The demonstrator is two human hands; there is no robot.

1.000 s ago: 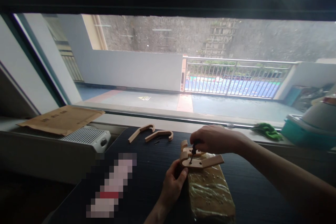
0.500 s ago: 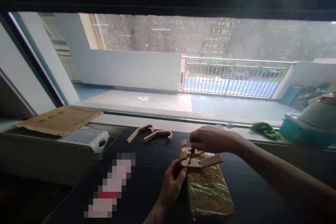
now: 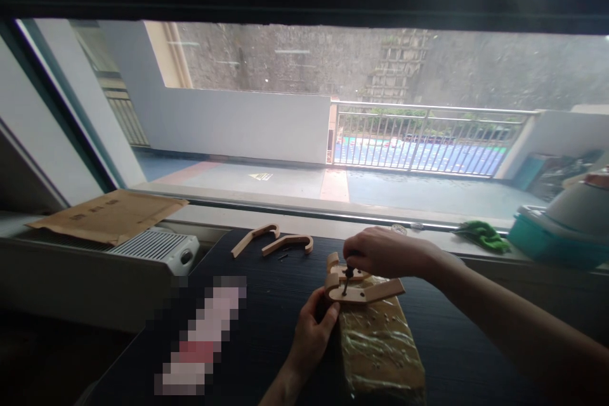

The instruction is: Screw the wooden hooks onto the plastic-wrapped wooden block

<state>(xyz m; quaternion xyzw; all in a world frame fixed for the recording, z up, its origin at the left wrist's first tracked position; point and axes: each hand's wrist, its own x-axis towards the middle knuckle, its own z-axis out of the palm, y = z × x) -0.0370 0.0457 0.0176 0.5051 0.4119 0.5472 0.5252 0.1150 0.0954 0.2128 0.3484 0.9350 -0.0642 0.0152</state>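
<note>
My right hand (image 3: 368, 252) is closed around the dark handle of a screwdriver (image 3: 349, 272), whose tip points down at a hole in the near wooden hook (image 3: 352, 295). That hook lies across one end of a block wrapped in clear tape (image 3: 383, 349). With thumb and fingers, my left hand (image 3: 314, 323) grips the curved end of the hook, beside the block. Just behind it, a second wooden hook (image 3: 332, 261) rests on the block, partly hidden by my right hand and the screwdriver. Small holes dot the taped surface.
Two loose wooden hooks (image 3: 254, 238) and small dark screws (image 3: 284, 257) lie on the dark table (image 3: 266, 330). Left stands a white heater (image 3: 176, 250) under a brown envelope (image 3: 109, 212). A green cloth (image 3: 483, 236) and a teal container (image 3: 547, 241) are on the window sill at right.
The whole view has shifted very slightly. Both hands, the screwdriver and the hooks keep nearly the same places; any turning of the screwdriver is too small to make out.
</note>
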